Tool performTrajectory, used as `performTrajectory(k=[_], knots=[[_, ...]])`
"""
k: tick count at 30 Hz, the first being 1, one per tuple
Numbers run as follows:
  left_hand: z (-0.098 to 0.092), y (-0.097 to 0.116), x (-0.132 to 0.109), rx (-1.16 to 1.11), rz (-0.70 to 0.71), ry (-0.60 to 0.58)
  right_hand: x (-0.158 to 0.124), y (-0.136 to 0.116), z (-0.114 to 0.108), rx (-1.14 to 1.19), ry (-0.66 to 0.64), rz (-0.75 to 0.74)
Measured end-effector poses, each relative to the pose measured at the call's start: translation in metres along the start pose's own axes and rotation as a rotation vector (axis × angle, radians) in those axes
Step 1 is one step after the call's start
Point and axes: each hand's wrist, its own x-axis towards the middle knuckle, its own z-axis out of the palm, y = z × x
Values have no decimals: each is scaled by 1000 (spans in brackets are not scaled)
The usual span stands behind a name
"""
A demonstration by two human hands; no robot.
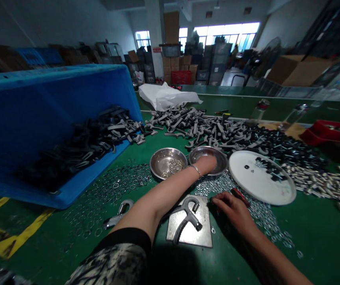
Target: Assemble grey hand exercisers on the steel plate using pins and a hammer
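The green workbench spreads out under my arms, and a big blue plastic crate lies tipped at the left of the frame, with black hook-shaped parts inside it. A long heap of grey hook-shaped parts runs across the upper middle of the bench, spilling from the crate's mouth and darkening toward the right, where black pieces lie. A white plastic bag sits behind the heap, and a red tray stands at the right edge.

Just right of centre is a round white plate with a few black parts on it. Loose metal rings are scattered lower left, and small washers lie under my right hand.

My left hand rests in the right-hand steel bowl, fingers together and turned down; I cannot tell whether it holds anything. The other bowl beside it holds small rings.

My right hand is curled low over the bench, just beside a red-handled tool, whose long axis slants down to the right. I cannot tell whether the hand is closed on anything.
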Motion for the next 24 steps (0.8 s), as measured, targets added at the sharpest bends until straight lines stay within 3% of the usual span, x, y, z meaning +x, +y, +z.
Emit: performTrajectory(k=[3,6,10,14,18,24], knots=[[-15,1,-30,-92,-3,120,7,-4,18,-95,-53,-76],[-26,2,-86,-298,-20,247,11,-7,29,-128,-87,-104],[-20,5,-176,-928,-277,384,11,-12,35,-208,-83,-119],[-1,4,-237,-1075,-514,395,10,-21,37,-302,-62,-122],[14,6,-254,-974,-530,409,11,-23,38,-419,-55,-144],[33,15,-242,-747,-418,441,13,-24,41,-679,-82,-271]])
